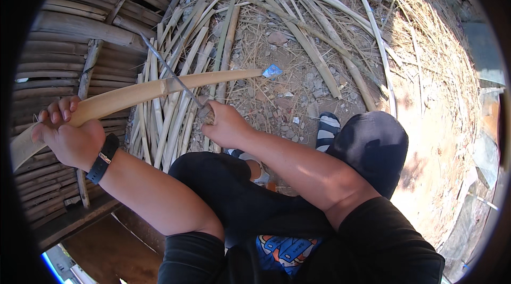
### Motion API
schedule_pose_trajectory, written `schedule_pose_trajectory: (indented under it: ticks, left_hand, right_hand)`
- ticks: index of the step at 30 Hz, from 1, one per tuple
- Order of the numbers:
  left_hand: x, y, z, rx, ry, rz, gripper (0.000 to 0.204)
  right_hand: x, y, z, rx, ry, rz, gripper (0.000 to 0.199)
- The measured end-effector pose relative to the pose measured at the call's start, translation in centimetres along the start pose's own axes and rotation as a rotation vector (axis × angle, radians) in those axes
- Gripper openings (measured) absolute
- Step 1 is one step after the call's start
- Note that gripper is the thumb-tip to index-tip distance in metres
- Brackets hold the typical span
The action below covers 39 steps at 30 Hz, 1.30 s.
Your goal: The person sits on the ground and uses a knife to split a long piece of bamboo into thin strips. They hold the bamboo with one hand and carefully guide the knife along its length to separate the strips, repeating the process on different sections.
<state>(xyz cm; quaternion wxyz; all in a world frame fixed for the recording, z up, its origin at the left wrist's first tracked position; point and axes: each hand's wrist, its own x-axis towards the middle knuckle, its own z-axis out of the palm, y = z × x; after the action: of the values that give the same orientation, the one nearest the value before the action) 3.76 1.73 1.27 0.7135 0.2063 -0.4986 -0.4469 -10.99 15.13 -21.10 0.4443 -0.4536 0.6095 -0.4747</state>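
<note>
A long, pale split bamboo strip runs from the left edge to the middle of the view, bending slightly. Near its left end, my left hand is closed around it, with the fingertips showing over the far side. My right hand grips the short handle of a long-bladed knife, seen almost edge-on. The blade points up and left and crosses the strip near a node; whether it cuts into the bamboo I cannot tell. Part of the handle is hidden in my fist.
Left of me stands a bamboo slat wall. Split bamboo pieces lie piled beside it, and longer strips lie across the ground ahead. A blue scrap lies by the strip's far end. My sandalled foot rests on gravelly soil.
</note>
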Motion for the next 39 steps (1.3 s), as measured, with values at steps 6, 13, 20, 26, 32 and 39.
schedule_pose_trajectory:
  ticks: [6, 13, 20, 26, 32, 39]
  left_hand:
    - [0.1, -0.1, 0.8, 0.058, 0.04, 0.02, 0.032]
    - [0.1, -0.2, 0.9, 0.111, 0.126, 0.077, 0.033]
    - [0.0, 0.0, -0.7, 0.101, 0.099, 0.037, 0.031]
    - [-0.1, 0.0, 0.5, 0.144, 0.177, 0.067, 0.032]
    - [-0.7, -0.1, 0.9, 0.159, 0.185, 0.082, 0.032]
    - [0.0, 0.0, -0.3, 0.123, 0.204, 0.05, 0.036]
  right_hand:
    - [0.2, 11.0, -1.8, -0.315, 0.262, 0.289, 0.05]
    - [0.6, 8.3, -2.6, -0.268, 0.098, 0.286, 0.047]
    - [-0.6, 6.3, -1.1, -0.259, 0.029, 0.158, 0.05]
    - [0.2, 14.8, -3.1, -0.142, 0.157, 0.553, 0.041]
    - [-0.7, 3.6, 0.9, -0.142, 0.091, 0.118, 0.046]
    - [-1.1, 16.3, -3.6, -0.185, 0.127, 0.675, 0.043]
